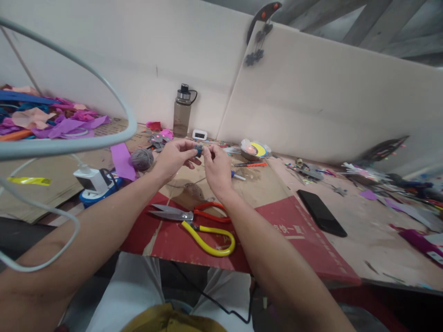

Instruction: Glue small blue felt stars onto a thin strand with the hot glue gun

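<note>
Over the middle of the table, my left hand [177,157] pinches a small dark blue-grey piece [198,150] between thumb and fingers. Its exact kind is too small to make out. Close against its right side, my right hand [218,167] has its fingers closed at the piece's edge; whatever they grip is hidden. A thin grey strand seems to hang below the hands. Beneath my wrists lie large scissors [188,215] with one red and one yellow handle, blades pointing left. To the left of my left hand sits a ball of grey yarn [141,159].
A water bottle [182,113] and small digital clock [200,135] stand at the back. A phone [321,213] lies right. At left are a white charger [92,179], a looping pale cable [129,122] close to the camera, and coloured scraps [44,115]. Red-handled tool [254,164] lies behind.
</note>
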Motion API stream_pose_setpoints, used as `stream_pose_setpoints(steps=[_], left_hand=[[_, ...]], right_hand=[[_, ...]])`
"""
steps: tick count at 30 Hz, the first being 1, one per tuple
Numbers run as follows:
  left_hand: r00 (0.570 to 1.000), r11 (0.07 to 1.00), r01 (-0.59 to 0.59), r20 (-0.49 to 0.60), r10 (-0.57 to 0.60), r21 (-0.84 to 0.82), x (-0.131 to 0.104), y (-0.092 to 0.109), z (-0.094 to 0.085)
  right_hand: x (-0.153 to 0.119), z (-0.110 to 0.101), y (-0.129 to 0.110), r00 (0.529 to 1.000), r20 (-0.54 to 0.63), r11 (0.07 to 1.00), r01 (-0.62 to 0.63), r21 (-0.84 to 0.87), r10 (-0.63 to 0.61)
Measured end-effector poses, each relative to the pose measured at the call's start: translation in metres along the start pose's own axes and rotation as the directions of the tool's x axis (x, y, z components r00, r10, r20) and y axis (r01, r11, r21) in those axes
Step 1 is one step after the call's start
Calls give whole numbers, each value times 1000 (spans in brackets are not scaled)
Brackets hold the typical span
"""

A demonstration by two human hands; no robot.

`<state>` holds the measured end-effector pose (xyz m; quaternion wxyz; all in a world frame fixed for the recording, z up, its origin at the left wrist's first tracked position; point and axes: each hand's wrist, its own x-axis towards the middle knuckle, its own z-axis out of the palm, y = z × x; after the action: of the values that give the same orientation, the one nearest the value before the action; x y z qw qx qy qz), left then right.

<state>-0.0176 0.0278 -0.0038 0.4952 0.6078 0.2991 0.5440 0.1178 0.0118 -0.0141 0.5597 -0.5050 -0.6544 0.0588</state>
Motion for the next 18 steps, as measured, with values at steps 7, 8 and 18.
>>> stream_pose_setpoints(steps=[7,8,18], left_hand=[[992,996,60,114,-52,-71,1,-1,-3],[991,994,65,122,-54,-85,2,-1,-4],[964,983,143,242,-112,-114,7,-5,-12]], right_hand=[[0,-4,-2,1000,-21,1000,0,-5,-1],[0,-4,-3,1000,-21,1000,1,-8,-2],[0,-9,-3,1000,-29,999,3,-36,-4]])
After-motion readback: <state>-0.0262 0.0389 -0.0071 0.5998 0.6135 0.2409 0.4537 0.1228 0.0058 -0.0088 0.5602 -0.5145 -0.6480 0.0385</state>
